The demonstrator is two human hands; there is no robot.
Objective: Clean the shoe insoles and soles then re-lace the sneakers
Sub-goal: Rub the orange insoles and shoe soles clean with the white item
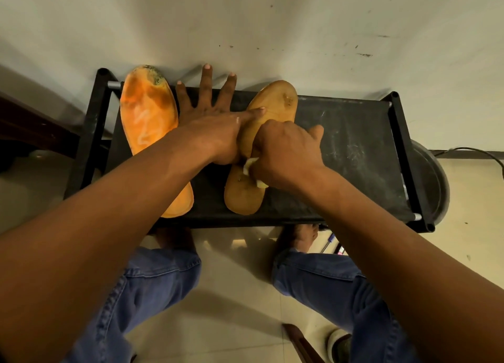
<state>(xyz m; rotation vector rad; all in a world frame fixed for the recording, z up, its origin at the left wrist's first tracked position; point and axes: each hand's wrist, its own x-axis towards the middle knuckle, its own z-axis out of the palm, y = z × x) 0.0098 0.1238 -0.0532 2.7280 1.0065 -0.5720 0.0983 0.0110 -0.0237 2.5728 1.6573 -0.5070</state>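
Observation:
Two insoles lie on a low black rack (354,144). The orange insole (147,119) at the left has pale soapy streaks and a dark patch at its toe. The tan insole (275,100) lies in the middle, its heel toward me. My left hand (210,117) lies flat with fingers spread between the insoles, and its thumb presses on the tan one. My right hand (286,152) is curled round a small white and yellow cloth or sponge (252,169) and presses it on the middle of the tan insole.
The rack stands against a pale scuffed wall. A dark round basin (431,179) sits on the floor by the rack's right end, with a cable behind it. My knees in blue jeans and bare feet are below the rack. A pen (328,241) lies under its front edge.

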